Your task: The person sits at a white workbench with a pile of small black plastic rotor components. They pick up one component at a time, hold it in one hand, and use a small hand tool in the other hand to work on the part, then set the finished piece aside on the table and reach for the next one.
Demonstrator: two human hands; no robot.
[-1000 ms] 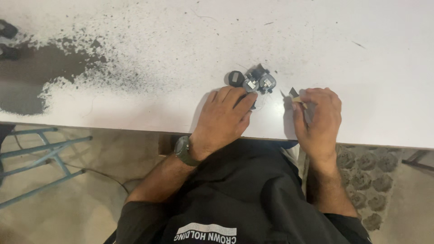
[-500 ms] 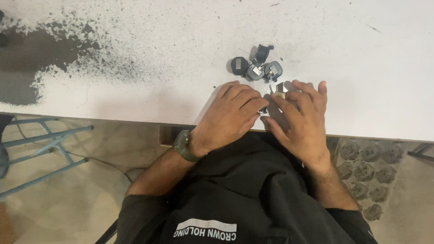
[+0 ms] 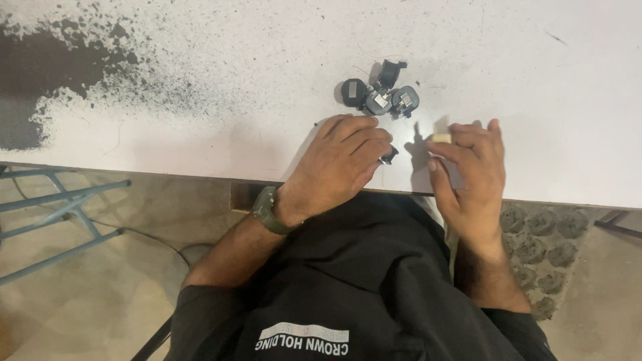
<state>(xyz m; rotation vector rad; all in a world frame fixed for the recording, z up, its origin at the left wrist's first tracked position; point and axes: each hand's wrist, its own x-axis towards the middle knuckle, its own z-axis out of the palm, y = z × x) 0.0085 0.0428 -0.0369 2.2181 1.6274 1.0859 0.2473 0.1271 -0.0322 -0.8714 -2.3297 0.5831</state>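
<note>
My left hand (image 3: 342, 164) rests knuckles-up on the white table (image 3: 200, 100) near its front edge, fingers curled over a small dark part (image 3: 388, 156) that peeks out at the fingertips. My right hand (image 3: 470, 180) is just to the right, its fingertips pinching a small pale yellowish piece (image 3: 441, 138). A cluster of several dark grey plug-like parts (image 3: 380, 93) with metal bits lies on the table just beyond both hands, apart from them.
A green wristwatch (image 3: 266, 209) sits on my left wrist. The table's left side carries a dark speckled worn patch (image 3: 47, 73). Blue metal bars (image 3: 53, 200) stand on the floor at the left; patterned floor tiles (image 3: 535, 247) lie at the right.
The hands were pressed together over a part half a second ago; now they have drawn apart. The right hand has shifted right, holding the pale piece. The dark parts stayed put.
</note>
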